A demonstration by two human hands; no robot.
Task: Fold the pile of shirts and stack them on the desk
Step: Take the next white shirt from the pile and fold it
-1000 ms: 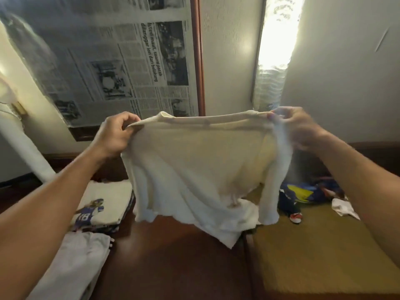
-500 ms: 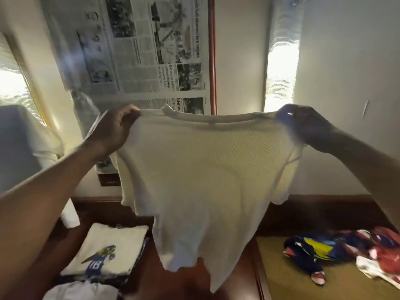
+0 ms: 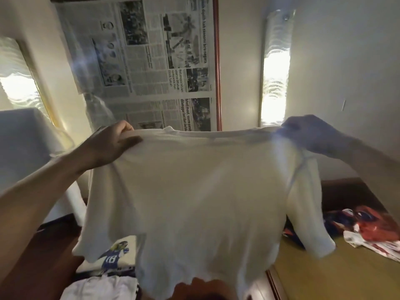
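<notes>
- Pinching the cream T-shirt (image 3: 194,202) by its shoulders in curled fingers, left hand (image 3: 112,146) and right hand (image 3: 311,135) hang it flat, ready for folding.
- Folded stack (image 3: 116,256) lies at the left edge of the tabletop (image 3: 62,241).

The single view looks out from the person's head, facing forward and slightly down toward a pale wall hung with a black-and-white printed newspaper sheet (image 3: 151,61). It sits close in: both bare forearms enter from the lower sides. The cream knit shirt (image 3: 194,202), gripped between the left hand (image 3: 112,146) and the right hand (image 3: 311,135), fills the middle. The wide lens bends the edges. The reddish-brown wooden desk (image 3: 194,287) shows at the bottom, and a flat tan surface (image 3: 335,278) at lower right.
</notes>
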